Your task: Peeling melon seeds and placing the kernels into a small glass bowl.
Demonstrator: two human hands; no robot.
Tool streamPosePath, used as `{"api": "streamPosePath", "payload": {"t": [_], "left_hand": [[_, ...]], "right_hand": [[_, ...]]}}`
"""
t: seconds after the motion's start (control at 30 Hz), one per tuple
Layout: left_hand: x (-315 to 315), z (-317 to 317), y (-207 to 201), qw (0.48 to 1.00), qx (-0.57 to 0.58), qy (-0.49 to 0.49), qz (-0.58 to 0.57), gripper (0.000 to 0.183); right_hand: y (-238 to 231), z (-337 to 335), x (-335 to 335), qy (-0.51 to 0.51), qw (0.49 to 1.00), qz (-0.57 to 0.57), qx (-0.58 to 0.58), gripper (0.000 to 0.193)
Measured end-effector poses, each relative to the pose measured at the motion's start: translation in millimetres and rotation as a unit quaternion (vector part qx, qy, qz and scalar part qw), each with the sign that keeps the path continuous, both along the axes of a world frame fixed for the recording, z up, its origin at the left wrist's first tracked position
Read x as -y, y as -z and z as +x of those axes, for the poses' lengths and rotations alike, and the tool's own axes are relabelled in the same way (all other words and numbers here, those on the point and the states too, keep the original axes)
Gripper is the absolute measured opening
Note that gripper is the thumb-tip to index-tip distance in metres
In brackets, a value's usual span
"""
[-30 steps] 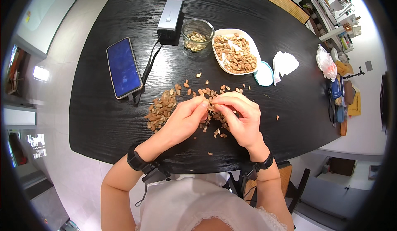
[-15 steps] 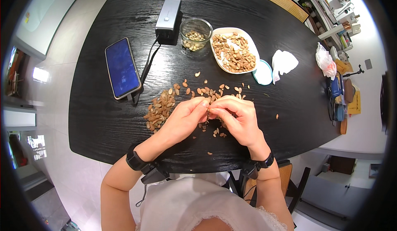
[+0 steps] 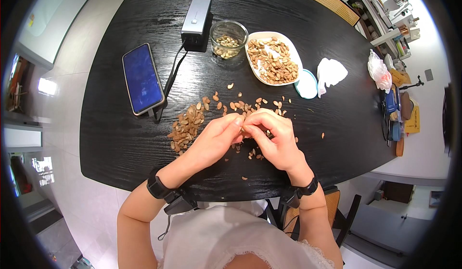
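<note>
Phone [image 3: 143,78] lit blue, cable [image 3: 173,69] alongside, up to grey power block [image 3: 196,17]. Crumpled white tissue [image 3: 332,72] well right.

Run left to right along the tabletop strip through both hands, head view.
Heap of brown seeds → left hand → right hand → lone brown seed or shell. Left out: the bits under and around the hands, which overlap them.
</note>
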State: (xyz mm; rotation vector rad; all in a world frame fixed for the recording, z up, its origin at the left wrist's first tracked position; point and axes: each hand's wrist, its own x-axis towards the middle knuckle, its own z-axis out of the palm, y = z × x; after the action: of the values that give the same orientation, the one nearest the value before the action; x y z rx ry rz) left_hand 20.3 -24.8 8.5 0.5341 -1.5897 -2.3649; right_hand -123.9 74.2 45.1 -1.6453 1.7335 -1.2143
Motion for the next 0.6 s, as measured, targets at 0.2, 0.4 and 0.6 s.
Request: {"api": "streamPosePath", "payload": {"t": [0.2, 0.4, 0.6], "left_hand": [[0.8, 0.7, -10.9, 1.0, 0.005, -0.006, -0.013, 0.033], [3.1, 0.9, -6.8, 0.999, 0.029, 0.011, -0.045, 0.034], [0.9, 0.8, -3.3, 0.998, 0.043, -0.008, -0.046, 0.03]], "right_hand": [[1.6, -3.9, -1.7, -0.01, 0.988, 0.029, 0.153, 0.008], [2.9, -2.6, -1.6, -0.008, 0.987, 0.034, 0.156, 0.007], [6.3, 1.9, 1.1, -0.011, 0.999, -0.032, 0.017, 0.004]]}}
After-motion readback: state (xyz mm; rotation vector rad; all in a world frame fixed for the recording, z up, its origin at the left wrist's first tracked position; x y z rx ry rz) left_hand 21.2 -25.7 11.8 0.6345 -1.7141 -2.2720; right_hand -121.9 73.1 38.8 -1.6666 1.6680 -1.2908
